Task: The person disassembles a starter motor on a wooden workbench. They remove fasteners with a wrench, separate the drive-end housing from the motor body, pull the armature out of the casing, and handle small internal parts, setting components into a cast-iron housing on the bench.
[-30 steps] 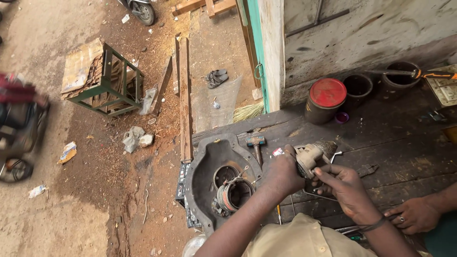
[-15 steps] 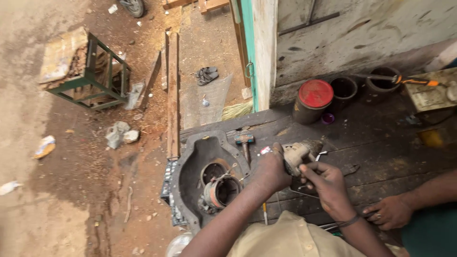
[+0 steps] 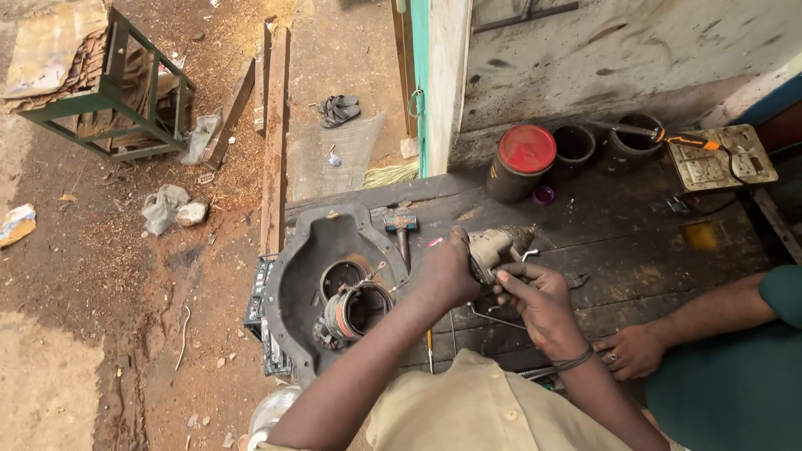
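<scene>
- Fingers of the left hand (image 3: 447,271) wrap tight round a small greyish metal part (image 3: 493,245), which sits over the dark wooden workbench (image 3: 668,267), just right of the big housing.
- Right hand (image 3: 535,299) is half curled, fingertips pinching at the near side of the same part; what they pinch is too small to tell.
- I reckon the part could slip and drop into the bell-shaped metal housing (image 3: 322,250) lying to the left, since the grip is high and bare-fingered.
- Thin wires trail from the part; a tug might snag or bend them.
- A co-worker's hand (image 3: 631,352) rests flat on the bench near right, close enough to be knocked.
- One hammer (image 3: 402,227) lies just left of the hands, touching neither.
- Three round containers stand at the far edge: one tin with a red lid (image 3: 522,160) and two open dark pots (image 3: 575,146).
- One orange-handled tool (image 3: 681,140) lies across the right pot.
- One switchboard panel (image 3: 723,159) sits far right.
- On the ground: one green metal stand (image 3: 109,96) and one pair of sandals (image 3: 337,108).
</scene>
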